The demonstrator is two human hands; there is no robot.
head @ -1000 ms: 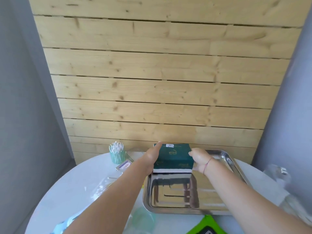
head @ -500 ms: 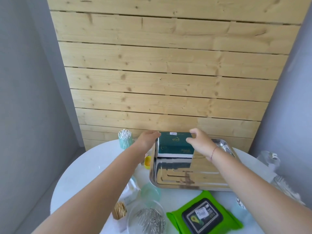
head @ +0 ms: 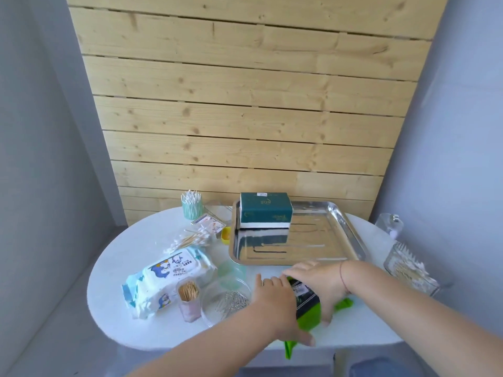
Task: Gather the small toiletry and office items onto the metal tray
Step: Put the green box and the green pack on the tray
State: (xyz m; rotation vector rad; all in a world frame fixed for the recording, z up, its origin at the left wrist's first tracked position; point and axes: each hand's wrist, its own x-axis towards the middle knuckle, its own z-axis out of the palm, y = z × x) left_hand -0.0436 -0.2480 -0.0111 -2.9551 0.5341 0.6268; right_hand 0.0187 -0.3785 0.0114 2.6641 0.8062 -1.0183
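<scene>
The metal tray (head: 337,229) lies at the back right of the round white table, with a dark green tissue box (head: 265,210) standing in its far left corner. Near the front edge, a green wet-wipes pack (head: 309,314) with a black label sits between my hands. My left hand (head: 277,303) clasps its left side and my right hand (head: 318,281) covers its right side. A blue-and-white baby wipes pack (head: 163,278), a toothpick jar (head: 188,300) and a clear dish of paper clips (head: 226,300) lie to the left.
A teal cup of cotton swabs (head: 192,204), loose swabs (head: 190,239), a small card pack (head: 208,221) and a yellow item (head: 226,235) lie left of the tray. A clear box of swabs (head: 408,268) and a glass bottle (head: 389,224) stand at the right. A plank wall rises behind.
Both hands let go of the tissue box, which stays in the tray, and came back to the front edge onto the green wipes pack. The view tilted down.
</scene>
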